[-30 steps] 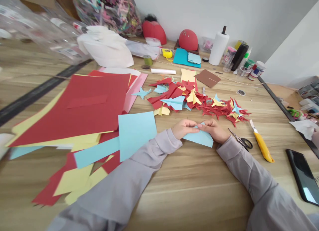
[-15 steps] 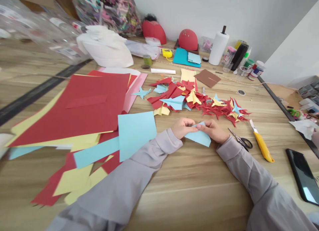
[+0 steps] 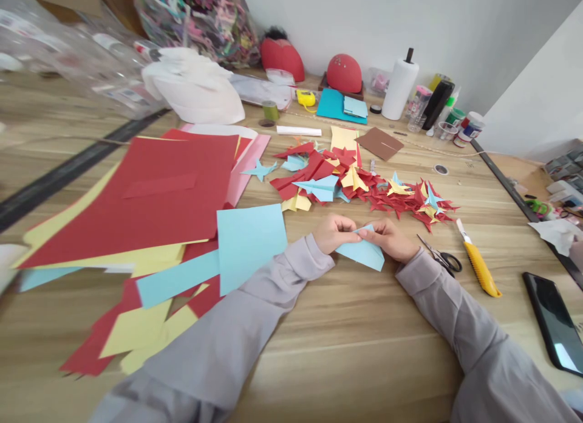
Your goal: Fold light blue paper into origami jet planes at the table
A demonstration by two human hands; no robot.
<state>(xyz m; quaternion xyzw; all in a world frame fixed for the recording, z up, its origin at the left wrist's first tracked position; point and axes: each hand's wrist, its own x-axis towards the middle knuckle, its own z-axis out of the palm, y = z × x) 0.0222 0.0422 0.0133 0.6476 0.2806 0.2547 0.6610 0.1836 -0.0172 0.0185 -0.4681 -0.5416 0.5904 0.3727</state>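
Observation:
A folded light blue paper (image 3: 363, 253) is pinched between both hands above the wooden table. My left hand (image 3: 335, 233) grips its upper left edge, and my right hand (image 3: 392, 239) grips the upper right, the fingertips nearly meeting. Just beyond lies a heap of folded red, yellow and blue paper pieces (image 3: 319, 171), with a pile of small paper stars (image 3: 410, 199) to its right. Near my left forearm is a light blue square sheet (image 3: 250, 244). Scissors (image 3: 444, 259) with black handles rest right of my right hand, beside a yellow-handled knife (image 3: 480, 268).
Large red sheets (image 3: 146, 198) and paper scraps (image 3: 136, 329) spread across the left. A black phone (image 3: 553, 323) lies at the right. Along the back stand a white roll (image 3: 399, 89), small bottles and jars (image 3: 469, 128), a red dome (image 3: 344, 73) and a white bag (image 3: 195, 89).
The folded blue paper has shifted very slightly left between the fingers. Both hands keep their hold, nearly still. The view has moved a little.

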